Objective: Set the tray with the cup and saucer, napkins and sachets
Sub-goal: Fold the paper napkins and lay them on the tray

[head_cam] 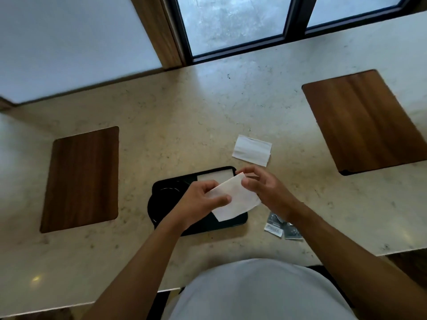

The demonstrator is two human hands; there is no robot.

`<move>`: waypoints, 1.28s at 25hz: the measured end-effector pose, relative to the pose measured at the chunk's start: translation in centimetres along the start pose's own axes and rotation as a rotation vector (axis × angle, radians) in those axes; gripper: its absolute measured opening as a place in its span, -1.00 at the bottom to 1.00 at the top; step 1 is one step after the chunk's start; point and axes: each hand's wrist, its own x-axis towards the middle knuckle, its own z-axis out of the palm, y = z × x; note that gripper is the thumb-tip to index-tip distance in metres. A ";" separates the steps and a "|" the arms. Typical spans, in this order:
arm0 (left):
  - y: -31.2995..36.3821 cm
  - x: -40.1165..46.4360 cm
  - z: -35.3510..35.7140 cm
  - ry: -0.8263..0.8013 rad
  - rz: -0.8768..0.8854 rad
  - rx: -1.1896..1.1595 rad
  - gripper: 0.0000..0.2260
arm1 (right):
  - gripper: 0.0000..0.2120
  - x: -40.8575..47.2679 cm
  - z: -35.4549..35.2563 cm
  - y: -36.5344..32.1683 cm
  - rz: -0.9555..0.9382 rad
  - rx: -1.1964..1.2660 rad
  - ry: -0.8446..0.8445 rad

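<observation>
Both hands hold one white napkin (233,199) in the air just above a black tray (233,221). The left hand (203,199) pinches the napkin's left end between thumb and curled fingers; the right hand (265,190) pinches its far right corner with thumb and fingertips. The napkin's long axis runs from near left up to far right, tilted against the tray's edges, so it looks as if it would need turning to lie square.

Directly below and a little beyond the held napkin, in the far right compartment of the tray, lies another white napkin (213,176), flat. That slot is the likely landing place, and it sits closest to the right hand. The left part of the tray is a round well (166,192), dark and seemingly holding nothing; no cup or saucer is in view.

On the pale stone counter (208,112), a third folded napkin (251,150) waits just beyond the tray to the right. Several small grey and white sachets (283,228) lie on the counter near right of the tray, under the right wrist. Two wooden boards sit well apart, one left (80,179), one far right (362,121)
</observation>
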 end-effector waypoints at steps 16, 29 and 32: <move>-3.0 4.4 -1.5 0.333 -0.092 0.506 -0.85 | -0.90 3.8 2.1 4.7 0.333 -0.246 0.315; -4.6 9.3 -3.3 0.281 -0.087 0.812 -0.86 | -0.93 6.2 3.1 5.8 0.342 -0.499 0.422; -5.2 10.0 -3.6 0.279 -0.100 0.854 -0.84 | -0.89 6.9 3.2 5.7 0.357 -0.576 0.453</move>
